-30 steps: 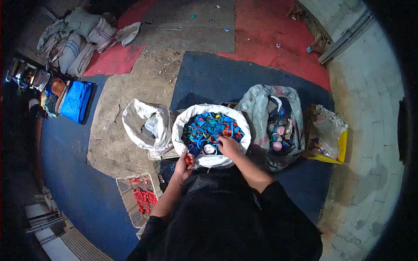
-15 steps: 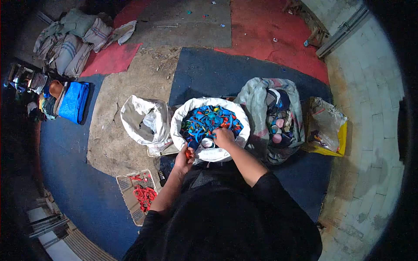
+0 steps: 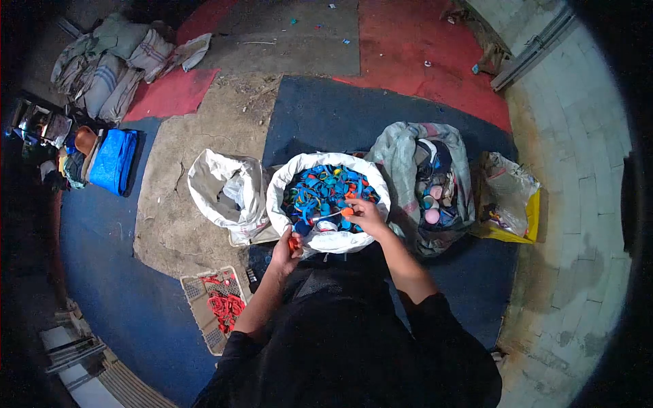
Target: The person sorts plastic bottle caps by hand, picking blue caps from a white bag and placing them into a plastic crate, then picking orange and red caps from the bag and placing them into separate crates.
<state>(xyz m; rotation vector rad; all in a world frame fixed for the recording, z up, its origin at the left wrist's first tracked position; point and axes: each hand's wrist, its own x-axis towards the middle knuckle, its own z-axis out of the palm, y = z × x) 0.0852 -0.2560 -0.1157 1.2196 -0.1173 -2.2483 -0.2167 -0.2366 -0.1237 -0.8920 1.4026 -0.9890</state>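
A white sack [image 3: 326,160] with a rolled rim stands in front of me, filled with mostly blue plastic caps and rings [image 3: 313,192] plus a few orange, green and yellow ones. My right hand [image 3: 369,221] pinches an orange cap [image 3: 347,212] over the right part of the heap; a pale thin strip extends leftward from it. At the near-left rim, my left hand [image 3: 283,253] is closed around red-orange plastic pieces [image 3: 293,243]. Beside its fingertips sits a dark blue cap [image 3: 303,228]. A white cap [image 3: 326,226] lies at the near inner edge.
Left of the sack stands another white sack [image 3: 211,204]; to the right are a grey-green sack [image 3: 391,160] of mixed caps and a yellow-sided bag [image 3: 532,217]. A beige crate [image 3: 192,289] with red plastic pieces [image 3: 224,309] sits at lower left. A wall [image 3: 578,204] runs along the right.
My right hand has lifted out of the heap and moved slightly right, with an orange cap now showing in its fingers. My left hand stays near the rim.
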